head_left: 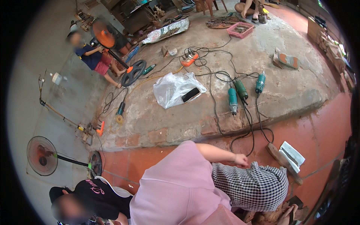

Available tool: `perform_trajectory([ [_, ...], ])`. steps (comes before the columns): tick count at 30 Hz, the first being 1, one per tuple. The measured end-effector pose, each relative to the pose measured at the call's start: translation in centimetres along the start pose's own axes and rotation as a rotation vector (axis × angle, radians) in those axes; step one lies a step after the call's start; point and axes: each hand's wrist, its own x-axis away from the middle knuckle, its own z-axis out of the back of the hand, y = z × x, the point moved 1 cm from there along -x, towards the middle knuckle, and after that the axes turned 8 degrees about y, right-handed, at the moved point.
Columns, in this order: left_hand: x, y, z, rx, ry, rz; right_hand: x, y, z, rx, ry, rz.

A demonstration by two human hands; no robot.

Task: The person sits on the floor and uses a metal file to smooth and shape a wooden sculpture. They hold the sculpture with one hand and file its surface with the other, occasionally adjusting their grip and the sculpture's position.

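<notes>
My left arm, in a pink sleeve, reaches to the right, and my left hand [241,160] is by my knee in checkered trousers [249,185]. Its fingers are small in view and look loosely curled, with nothing visible in them. My right hand does not show. To the right of the knee lies a long wooden piece [284,163] beside a white sheet [292,155] with a dark narrow thing on it. Brown carved-looking wood [275,215] shows at the lower right, partly hidden.
Several corded teal power tools [233,101] lie on a raised concrete slab [180,122]. Also there are a plastic bag [168,90] with a black phone [190,95], an orange power strip [190,59], and a pink basket [240,30]. Fans [42,155] and other people are around.
</notes>
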Motion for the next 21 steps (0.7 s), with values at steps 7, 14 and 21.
perform_trajectory([
  [7,5.2,-14.0,2.3,-0.353,0.1,-0.047,1.1,-0.4,-1.9,0.349,-0.009,0.27],
  [14,3.8,-10.4,2.1,-0.51,0.104,-0.076,0.1,8.1,-5.8,0.238,-0.057,0.083],
  [21,4.8,-9.6,1.5,-0.518,0.098,-0.075,0.3,4.1,-4.5,0.185,-0.086,0.073],
])
